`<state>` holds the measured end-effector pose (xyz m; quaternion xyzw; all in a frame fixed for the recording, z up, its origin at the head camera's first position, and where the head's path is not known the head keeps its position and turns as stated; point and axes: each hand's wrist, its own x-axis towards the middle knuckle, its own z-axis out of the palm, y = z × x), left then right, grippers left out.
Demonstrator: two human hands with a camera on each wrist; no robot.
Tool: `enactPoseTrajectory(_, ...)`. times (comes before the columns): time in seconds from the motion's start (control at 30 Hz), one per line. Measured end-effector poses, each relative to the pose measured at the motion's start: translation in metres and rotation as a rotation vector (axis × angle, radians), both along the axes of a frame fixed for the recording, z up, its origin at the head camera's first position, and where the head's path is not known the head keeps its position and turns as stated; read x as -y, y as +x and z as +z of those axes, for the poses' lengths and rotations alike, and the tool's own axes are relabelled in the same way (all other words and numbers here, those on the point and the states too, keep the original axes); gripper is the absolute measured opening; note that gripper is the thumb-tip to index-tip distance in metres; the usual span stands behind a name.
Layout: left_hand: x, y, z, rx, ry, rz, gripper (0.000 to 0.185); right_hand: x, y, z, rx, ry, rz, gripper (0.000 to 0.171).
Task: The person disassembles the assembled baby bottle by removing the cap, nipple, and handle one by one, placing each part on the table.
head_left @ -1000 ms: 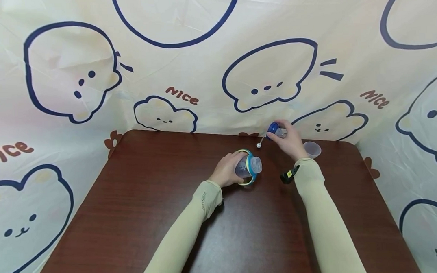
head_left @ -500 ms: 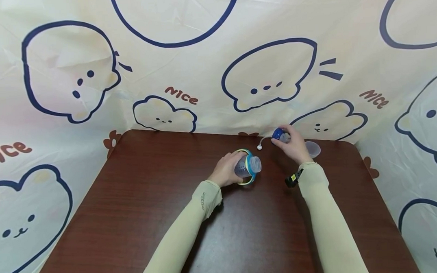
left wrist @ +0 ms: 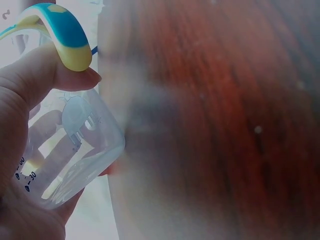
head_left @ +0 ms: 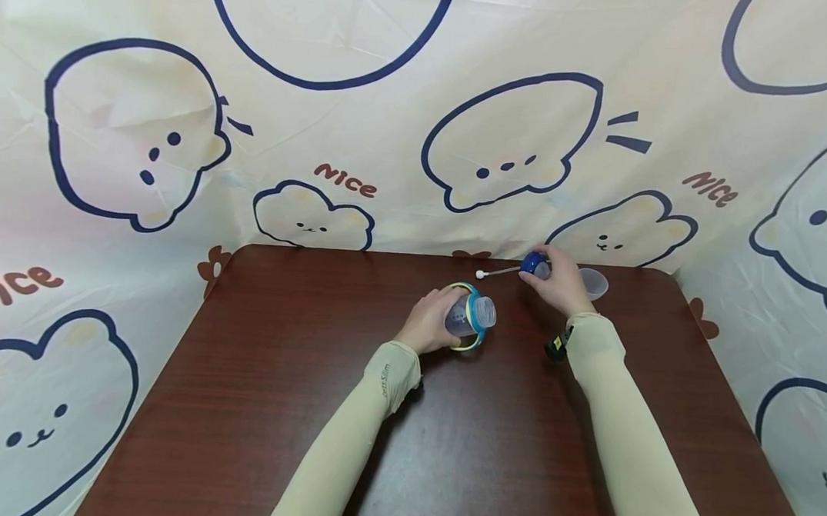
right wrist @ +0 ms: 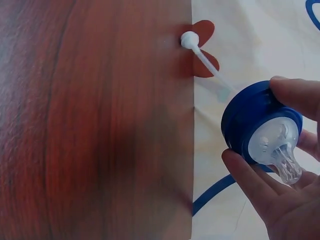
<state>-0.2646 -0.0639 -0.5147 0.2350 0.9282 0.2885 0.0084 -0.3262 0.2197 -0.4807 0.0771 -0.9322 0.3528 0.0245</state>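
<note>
Bottle [head_left: 473,315] parts sit split between our hands above the brown table [head_left: 323,416]: from the head camera, our left hand [head_left: 431,319] wraps the clear body, tilted with its open neck toward our right hand [head_left: 558,281], which pinches the blue lid [head_left: 533,266] near a small clear cup [head_left: 593,282]. At the left wrist, thumb and fingers curl round the bottle's base under a teal-and-yellow handle [left wrist: 60,30]. At the right wrist, fingertips [right wrist: 295,95] clamp the lid's rim, the straw [right wrist: 207,61] pointing clear, likely for lining up.
</note>
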Motion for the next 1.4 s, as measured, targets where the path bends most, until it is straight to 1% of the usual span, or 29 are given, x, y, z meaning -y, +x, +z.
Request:
enactPoseTrajectory(0.2, 0.0, -0.001, 0.001, -0.005, 0.001, 0.003, 0.09, -0.003, 0.0, -0.003, 0.008, 0.02, 0.006, 0.063)
enactPoseTrajectory(0.47, -0.001, -0.001, 0.002, -0.004, -0.012, 0.0, 0.09, -0.005, -0.003, -0.005, 0.056, 0.038, -0.013, 0.064)
enactPoseTrajectory(0.87, -0.004, 0.0, 0.005, -0.001, -0.018, -0.014, 0.089, -0.008, -0.002, -0.007, 0.093, 0.066, -0.017, 0.065)
enactPoseTrajectory(1.07, -0.002, -0.002, 0.005, -0.014, -0.02, -0.011, 0.09, -0.003, -0.003, -0.011, 0.118, 0.052, -0.027, 0.067)
enactPoseTrajectory(1.23, -0.001, 0.0, 0.005, 0.01, -0.013, -0.012, 0.09, -0.003, -0.004, -0.017, 0.139, 0.054, -0.041, 0.07)
enactPoseTrajectory(1.4, -0.001, 0.002, 0.004, 0.019, -0.003, -0.005, 0.09, -0.004, -0.003, -0.021, 0.137, 0.057, -0.037, 0.07)
